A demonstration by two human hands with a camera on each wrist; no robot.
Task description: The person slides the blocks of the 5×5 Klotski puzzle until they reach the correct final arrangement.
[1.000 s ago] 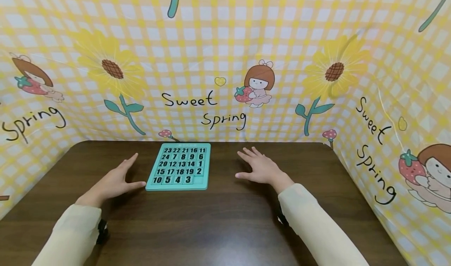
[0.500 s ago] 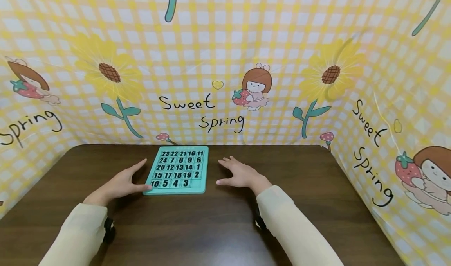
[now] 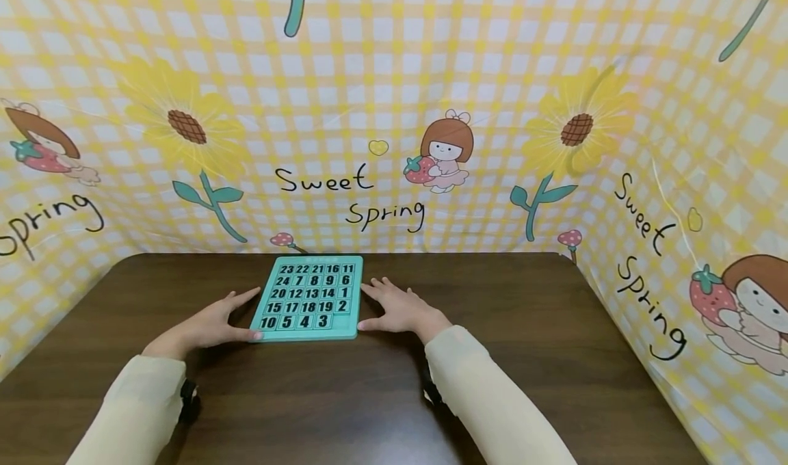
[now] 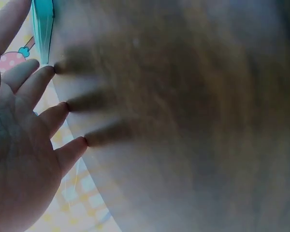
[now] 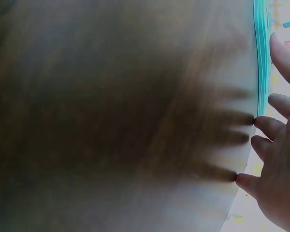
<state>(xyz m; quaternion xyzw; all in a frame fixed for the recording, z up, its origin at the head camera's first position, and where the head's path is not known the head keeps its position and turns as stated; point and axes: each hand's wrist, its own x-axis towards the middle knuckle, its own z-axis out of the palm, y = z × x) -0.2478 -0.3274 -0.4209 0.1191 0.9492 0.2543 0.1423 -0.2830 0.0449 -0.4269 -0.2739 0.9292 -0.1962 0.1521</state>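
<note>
1. Board (image 3: 308,336), teal, flat on tabletop (image 3: 369,410), left of ctr in head view, nr table's far edge, betw. both hands.
2. Number tiles (image 3: 312,293), blk numerals on teal, 5 rows. Top row: 23, 22, 21, 16, 11. Btm row: 10, 5, 4, 3, then bare slot (image 3: 340,323) at lower-right corner.
3. L hand (image 3: 211,325), left of board: fingers extended & spread, thumb well apart from index; nothing gripped. Thumb tip at board's lower-left corner; index tip just beside left edge. Some fingertips meet tabletop (left wrist view).
4. R hand (image 3: 400,311), right of board: likewise wide, fingers spread, nothing gripped. Thumb tip at right edge nr lower-right corner; index tip by same edge, higher up.
5. Sleeves (image 3: 486,390), cream, qty 2, lower left & lower right of frame; blk item (image 3: 189,401) at L wrist, similar at R.
6. Cloth (image 3: 345,75), yellow/wht check, behind table, upper frame; printed sunflowers (image 3: 186,126), "Sweet Spring" lettering (image 3: 386,212).
</note>
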